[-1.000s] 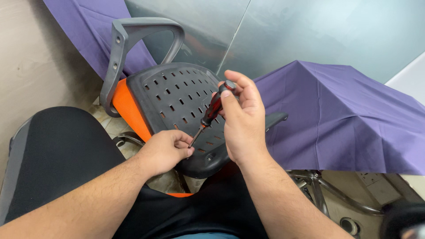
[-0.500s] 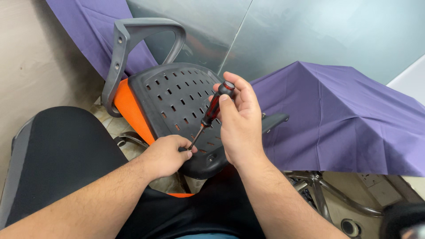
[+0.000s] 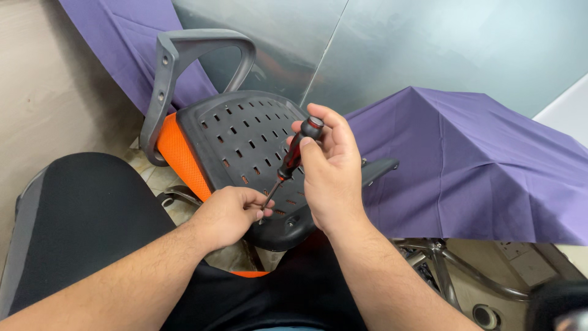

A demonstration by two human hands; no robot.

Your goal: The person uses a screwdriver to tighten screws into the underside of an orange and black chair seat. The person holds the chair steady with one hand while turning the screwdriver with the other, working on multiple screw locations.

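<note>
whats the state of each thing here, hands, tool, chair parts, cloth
right hand: closed around the screwdriver handle
left hand: fingers pinched at the screwdriver tip
screwdriver: tilted, tip down at the seat edge
chair seat: tipped on its side, slotted black underside up
armrest: attached, sticking upward
purple cloth: draped, spread out

The screwdriver (image 3: 293,160) tip is hidden behind the left hand (image 3: 228,213). The chair base (image 3: 453,276), partly under purple cloth (image 3: 478,165), is cut off below. The dark object at bottom right (image 3: 558,305) is blurred, possibly a castor.
</note>
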